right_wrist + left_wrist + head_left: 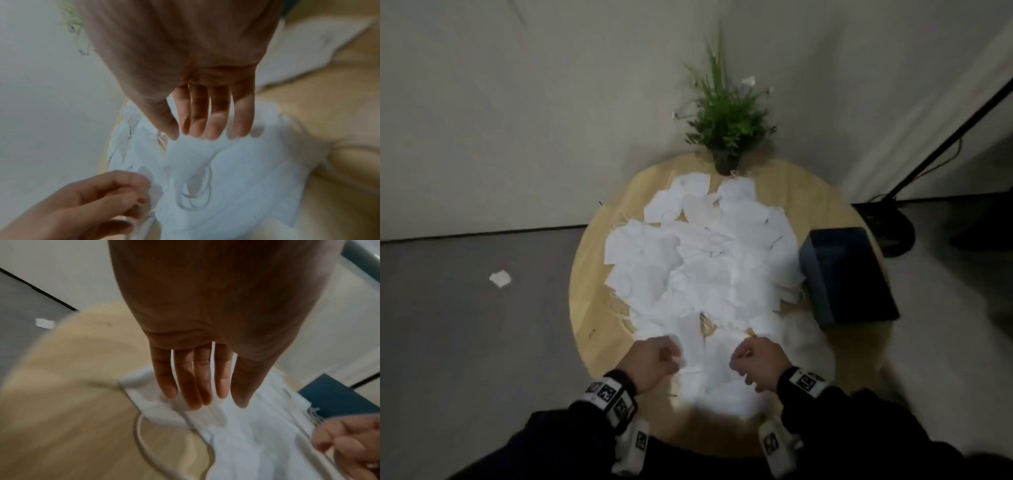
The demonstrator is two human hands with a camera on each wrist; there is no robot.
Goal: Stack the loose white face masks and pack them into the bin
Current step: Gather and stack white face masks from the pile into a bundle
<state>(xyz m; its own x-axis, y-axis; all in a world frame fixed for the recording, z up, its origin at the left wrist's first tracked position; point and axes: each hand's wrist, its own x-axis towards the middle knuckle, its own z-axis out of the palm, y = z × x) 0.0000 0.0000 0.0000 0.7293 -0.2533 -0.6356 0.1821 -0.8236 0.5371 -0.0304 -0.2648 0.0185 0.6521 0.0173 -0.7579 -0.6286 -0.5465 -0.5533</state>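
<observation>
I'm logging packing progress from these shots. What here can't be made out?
- Bin contents: head view, interior too dark.
- Mask count: head view, pile overlaps and glares.
- Left hand grip: head view, fingers curled under; wrist views blurred.
- Plant: right wrist view, cut off behind the hand.

Dim, grainy pictures; glare whitens the centre, motion blur throughout.
</observation>
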